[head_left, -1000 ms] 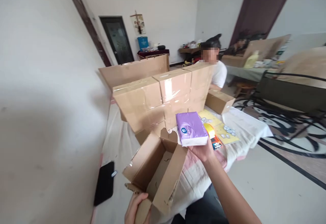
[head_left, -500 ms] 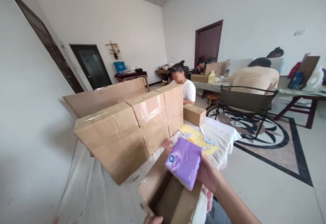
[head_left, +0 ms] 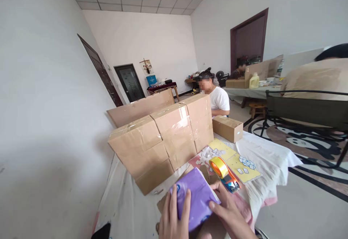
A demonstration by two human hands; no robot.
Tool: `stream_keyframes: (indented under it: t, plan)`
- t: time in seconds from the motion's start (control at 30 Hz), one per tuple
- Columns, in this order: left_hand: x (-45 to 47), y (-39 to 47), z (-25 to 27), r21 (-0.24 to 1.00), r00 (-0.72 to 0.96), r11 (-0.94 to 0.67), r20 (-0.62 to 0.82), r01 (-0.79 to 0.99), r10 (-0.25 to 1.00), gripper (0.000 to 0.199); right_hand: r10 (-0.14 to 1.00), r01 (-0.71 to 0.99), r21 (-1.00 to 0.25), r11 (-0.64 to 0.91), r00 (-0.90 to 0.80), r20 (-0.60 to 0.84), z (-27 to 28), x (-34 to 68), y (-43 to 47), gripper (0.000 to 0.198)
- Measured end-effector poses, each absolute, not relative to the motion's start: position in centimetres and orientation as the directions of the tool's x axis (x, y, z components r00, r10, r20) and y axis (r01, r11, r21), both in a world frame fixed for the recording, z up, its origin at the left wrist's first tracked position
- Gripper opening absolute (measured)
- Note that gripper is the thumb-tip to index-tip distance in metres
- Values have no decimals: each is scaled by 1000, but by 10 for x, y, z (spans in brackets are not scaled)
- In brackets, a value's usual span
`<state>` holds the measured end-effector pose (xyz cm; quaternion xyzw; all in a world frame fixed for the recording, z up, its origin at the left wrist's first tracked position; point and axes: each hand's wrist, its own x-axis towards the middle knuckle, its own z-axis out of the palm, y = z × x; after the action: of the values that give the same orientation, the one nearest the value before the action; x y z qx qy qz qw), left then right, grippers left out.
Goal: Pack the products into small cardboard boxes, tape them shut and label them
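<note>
A purple tissue pack (head_left: pixel 196 199) is held between my two hands, over an open cardboard box. My left hand (head_left: pixel 174 213) lies on the pack's near left part, fingers stretched over its top. My right hand (head_left: pixel 227 206) grips its right edge, thumb on top and fingers at the side. Most of the open cardboard box (head_left: pixel 162 202) is hidden under the pack and hands; only parts of its edges show. Just beyond my right hand sits a tape dispenser (head_left: pixel 225 173) with a yellow roll and an orange body.
Taped cardboard boxes (head_left: pixel 168 134) are stacked along the left of the cloth-covered table (head_left: pixel 261 148). Farther back stands a smaller closed box (head_left: pixel 227 127). A yellow sheet (head_left: pixel 244 164) with small white pieces lies flat. Across the table sits a person in white (head_left: pixel 219 99).
My left hand has moved from the box edge onto the tissue pack. The pack has come lower and nearer me. The view has turned left, and the tape dispenser now shows.
</note>
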<state>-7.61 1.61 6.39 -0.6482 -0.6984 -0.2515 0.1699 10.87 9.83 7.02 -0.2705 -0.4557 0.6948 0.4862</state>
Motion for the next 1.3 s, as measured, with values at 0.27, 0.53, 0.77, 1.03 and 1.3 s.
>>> stream_keyframes:
  t: [0.27,0.53,0.77,1.03,1.3]
  plan:
    - [-68,35,135,435,-121,74,81,898,989,91,833,-313,-944,98,-493,250,69,146,112,53]
    - [-58,34,127,273,-269,284,-92,919,959,90,904,103,-907,408,95,417,24,215,140,33]
    - [-46,47,124,141,-204,212,-67,967,977,84,875,42,-925,378,-342,342,-19,184,131,52]
    - [-53,73,77,-21,-68,68,-19,998,998,74,852,66,-916,397,-397,340,-27,156,126,41]
    - [-67,70,52,-136,-13,20,57,991,998,43,865,93,-907,411,-355,356,-35,153,121,51]
